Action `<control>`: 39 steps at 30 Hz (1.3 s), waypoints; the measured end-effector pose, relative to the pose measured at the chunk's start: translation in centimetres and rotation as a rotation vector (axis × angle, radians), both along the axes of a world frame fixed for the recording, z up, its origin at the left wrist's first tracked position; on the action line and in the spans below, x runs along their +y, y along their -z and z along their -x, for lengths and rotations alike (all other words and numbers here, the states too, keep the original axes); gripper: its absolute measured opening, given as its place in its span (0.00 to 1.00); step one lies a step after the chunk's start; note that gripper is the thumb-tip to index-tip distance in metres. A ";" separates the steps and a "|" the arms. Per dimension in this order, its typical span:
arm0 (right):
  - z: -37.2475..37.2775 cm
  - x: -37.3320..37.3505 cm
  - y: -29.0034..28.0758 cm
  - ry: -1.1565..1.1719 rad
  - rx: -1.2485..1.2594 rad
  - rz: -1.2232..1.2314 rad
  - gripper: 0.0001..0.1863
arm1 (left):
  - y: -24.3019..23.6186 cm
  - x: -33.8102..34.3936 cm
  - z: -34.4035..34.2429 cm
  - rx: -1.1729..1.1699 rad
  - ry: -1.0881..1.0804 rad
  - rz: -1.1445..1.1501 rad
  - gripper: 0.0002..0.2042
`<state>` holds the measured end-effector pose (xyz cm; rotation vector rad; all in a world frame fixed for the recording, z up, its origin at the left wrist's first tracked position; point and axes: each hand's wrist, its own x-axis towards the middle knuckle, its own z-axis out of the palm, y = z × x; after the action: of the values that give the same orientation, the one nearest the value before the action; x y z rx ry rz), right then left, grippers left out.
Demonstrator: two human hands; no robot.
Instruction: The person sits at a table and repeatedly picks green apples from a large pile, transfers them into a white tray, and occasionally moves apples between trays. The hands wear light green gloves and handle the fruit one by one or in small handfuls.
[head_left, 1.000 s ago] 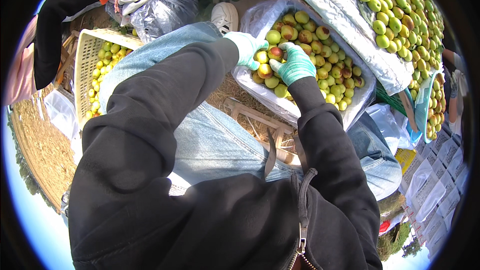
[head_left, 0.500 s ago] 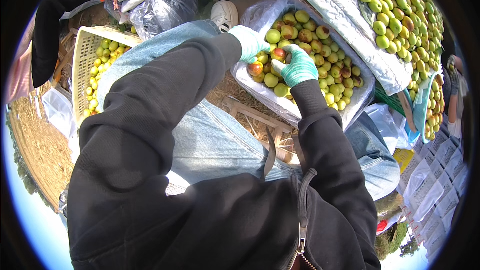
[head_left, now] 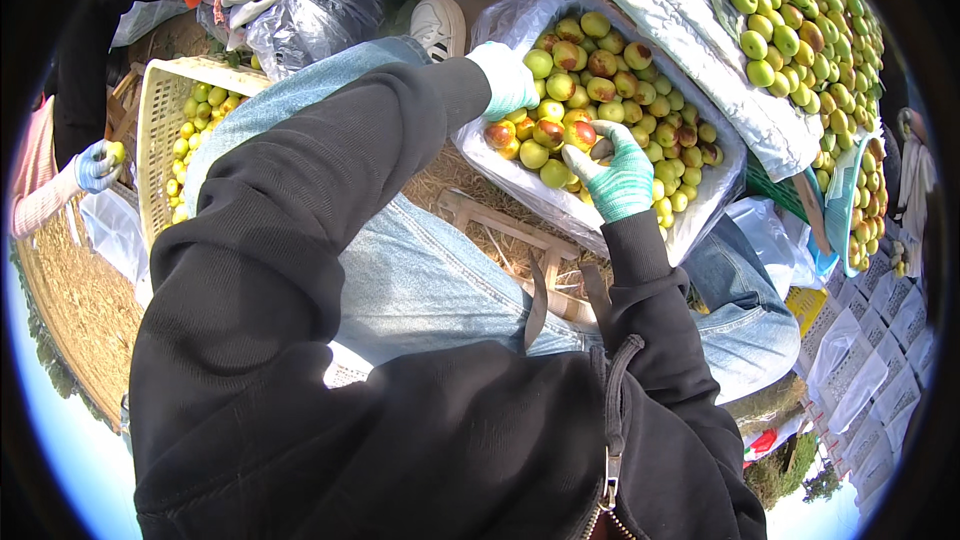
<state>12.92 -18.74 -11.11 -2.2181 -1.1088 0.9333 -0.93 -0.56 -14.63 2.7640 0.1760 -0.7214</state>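
Observation:
My left hand [head_left: 508, 80], in a pale green knit glove, is over the near-left part of a crate [head_left: 720, 202] lined with clear plastic. Its fingers curl downward and closed, and what they hold, if anything, is hidden. To its right, my right hand [head_left: 622, 172], in a matching glove, has thumb and fingertips bent round a reddish jujube [head_left: 580, 135] at the top of the pile. More green and red-brown jujubes [head_left: 660, 130] fill the crate around both hands.
A cream slatted basket [head_left: 158, 130] of jujubes stands left of my leg. A padded quilt [head_left: 700, 50] edges a large heap of jujubes [head_left: 790, 30]. Another person's gloved hand [head_left: 98, 166] holds a fruit at the far left. A wooden stool [head_left: 510, 225] is between my knees.
My right hand has drawn slightly right and toward me, with a reddish jujube at its fingertips. My left hand has parted from it. The other person's gloved hand has come into view.

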 end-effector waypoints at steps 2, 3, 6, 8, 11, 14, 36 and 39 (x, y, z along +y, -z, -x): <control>0.1 -0.5 -0.1 -0.015 -0.023 0.004 0.25 | 0.2 0.1 -0.7 0.043 -0.003 0.027 0.17; 0.2 -0.7 -0.1 -0.015 -0.036 -0.004 0.25 | 0.3 0.2 -1.0 0.066 -0.017 0.040 0.17; 0.3 -0.3 -0.2 0.001 -0.029 -0.038 0.22 | 0.4 0.6 -0.9 0.025 0.014 0.112 0.22; 0.2 0.7 -0.2 0.028 0.029 0.037 0.27 | 0.4 1.2 -0.3 -0.033 0.033 0.202 0.24; 0.0 2.8 -0.1 -0.013 -0.008 0.038 0.27 | 0.0 2.7 0.8 -0.090 -0.037 0.328 0.27; 0.2 4.8 -0.1 -0.008 0.022 0.134 0.27 | -1.0 4.4 1.2 -0.114 -0.203 0.476 0.26; 0.7 1.3 -0.8 -0.106 -0.048 -0.075 0.25 | -12.4 9.1 16.1 -0.271 -0.606 0.036 0.19; 0.5 1.6 -1.6 -0.045 -0.017 -0.098 0.26 | -7.2 2.2 4.3 0.071 -0.252 0.298 0.19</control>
<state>12.39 -17.17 -9.49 -2.1341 -1.1909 0.8618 -5.24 1.64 -7.47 2.3821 0.3896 -0.7142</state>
